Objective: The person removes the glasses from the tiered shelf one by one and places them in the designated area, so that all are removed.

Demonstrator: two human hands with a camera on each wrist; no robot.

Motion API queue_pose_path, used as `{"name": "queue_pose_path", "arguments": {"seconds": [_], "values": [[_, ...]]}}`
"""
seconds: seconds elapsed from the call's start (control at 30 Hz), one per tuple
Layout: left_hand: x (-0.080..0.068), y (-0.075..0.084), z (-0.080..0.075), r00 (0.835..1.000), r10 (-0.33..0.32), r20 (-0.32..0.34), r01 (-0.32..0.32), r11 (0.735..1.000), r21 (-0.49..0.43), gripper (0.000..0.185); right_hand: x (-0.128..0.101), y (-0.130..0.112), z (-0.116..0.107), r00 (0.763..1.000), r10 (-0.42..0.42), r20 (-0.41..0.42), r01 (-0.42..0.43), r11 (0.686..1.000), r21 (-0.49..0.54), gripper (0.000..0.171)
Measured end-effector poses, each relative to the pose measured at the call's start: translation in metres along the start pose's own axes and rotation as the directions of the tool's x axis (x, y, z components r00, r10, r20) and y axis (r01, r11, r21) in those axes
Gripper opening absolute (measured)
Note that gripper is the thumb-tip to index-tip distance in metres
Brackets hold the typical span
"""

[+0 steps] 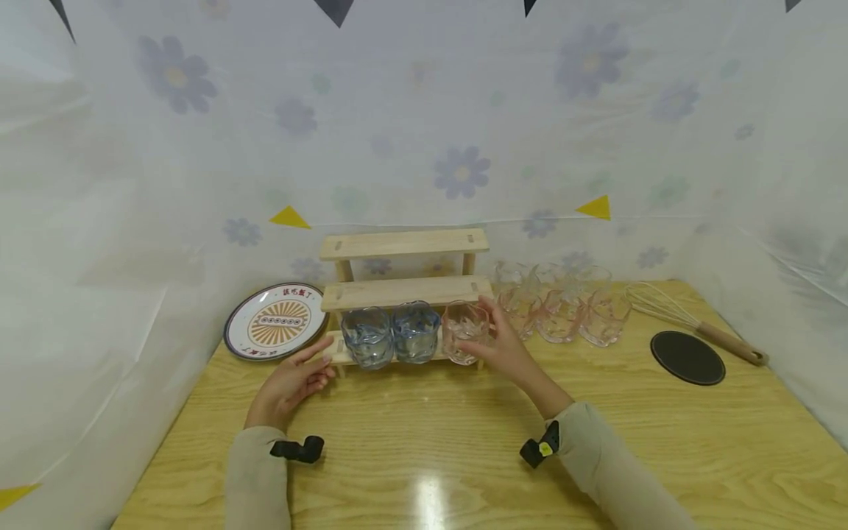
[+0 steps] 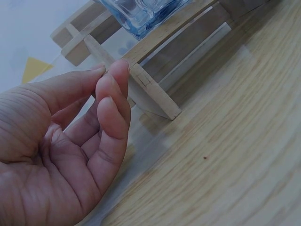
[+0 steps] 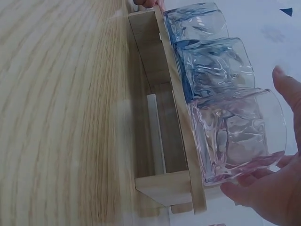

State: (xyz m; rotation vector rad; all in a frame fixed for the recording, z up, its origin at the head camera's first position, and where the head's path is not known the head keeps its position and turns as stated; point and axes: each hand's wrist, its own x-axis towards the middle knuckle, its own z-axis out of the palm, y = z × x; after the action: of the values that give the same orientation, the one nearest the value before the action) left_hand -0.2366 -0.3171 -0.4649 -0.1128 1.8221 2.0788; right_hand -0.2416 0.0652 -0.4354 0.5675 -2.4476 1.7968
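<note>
Landmark: the wooden stepped rack [image 1: 404, 294] at the back of the table [image 1: 464, 442]; every place below is given from it.
Done so far: two blue glasses [image 1: 391, 335] stand side by side on the rack's lowest step, and a pink glass [image 1: 465, 331] stands beside them at that step's right end.
Left to do: the two upper steps carry nothing, and a cluster of pink glasses [image 1: 563, 309] waits on the table just right of the rack.
Your right hand [image 1: 505, 346]: you cup the pink glass on the lowest step, thumb behind it and fingers curled at its right side and base, forearm angled in from the lower right.
Your left hand [image 1: 291, 379]: fingers loosely extended and holding nothing, tips at the rack's left leg [image 2: 150, 92], palm turned inward.
</note>
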Motion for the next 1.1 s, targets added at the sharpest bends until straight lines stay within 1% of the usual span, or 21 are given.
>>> {"name": "queue_pose_path", "arguments": {"seconds": [0.1, 0.33, 0.47, 0.5, 0.7, 0.73, 0.87, 1.1], "values": [[0.0, 0.0, 0.001, 1.0, 0.003, -0.002, -0.003, 1.0, 0.003, 0.061, 0.002, -0.001, 0.004, 1.0, 0.009, -0.001, -0.009, 1.0, 0.021, 0.091], [0.001, 0.0, 0.002, 1.0, 0.009, -0.003, -0.009, 1.0, 0.015, 0.06, 0.002, -0.001, 0.011, 0.999, -0.023, -0.041, 0.022, 1.0, -0.008, 0.085], [0.001, 0.0, 0.001, 1.0, 0.01, -0.004, -0.01, 1.0, 0.024, 0.06, 0.002, 0.001, 0.013, 0.998, -0.023, -0.064, 0.022, 1.0, -0.011, 0.082], [0.001, 0.0, 0.0, 1.0, 0.011, -0.002, -0.011, 1.0, 0.028, 0.06, 0.002, -0.003, 0.013, 0.998, -0.022, -0.066, 0.021, 1.0, -0.016, 0.081], [0.0, 0.0, -0.001, 1.0, 0.014, 0.006, -0.014, 0.999, 0.046, 0.06, 0.002, -0.004, 0.015, 0.996, -0.001, -0.089, 0.0, 1.0, -0.014, 0.079], [0.0, 0.0, 0.0, 1.0, 0.012, 0.005, -0.012, 0.999, 0.045, 0.06, 0.002, 0.001, 0.015, 0.995, 0.006, -0.098, -0.007, 1.0, -0.007, 0.08], [0.0, -0.001, -0.001, 1.0, 0.009, 0.007, -0.009, 0.999, 0.04, 0.06, 0.0, 0.0, 0.016, 0.992, 0.022, -0.124, -0.022, 1.0, 0.007, 0.077], [0.001, -0.003, -0.002, 1.0, 0.009, 0.002, -0.009, 0.999, 0.039, 0.06, -0.005, 0.003, 0.009, 0.984, 0.045, -0.171, -0.04, 0.999, 0.034, 0.072]]}}
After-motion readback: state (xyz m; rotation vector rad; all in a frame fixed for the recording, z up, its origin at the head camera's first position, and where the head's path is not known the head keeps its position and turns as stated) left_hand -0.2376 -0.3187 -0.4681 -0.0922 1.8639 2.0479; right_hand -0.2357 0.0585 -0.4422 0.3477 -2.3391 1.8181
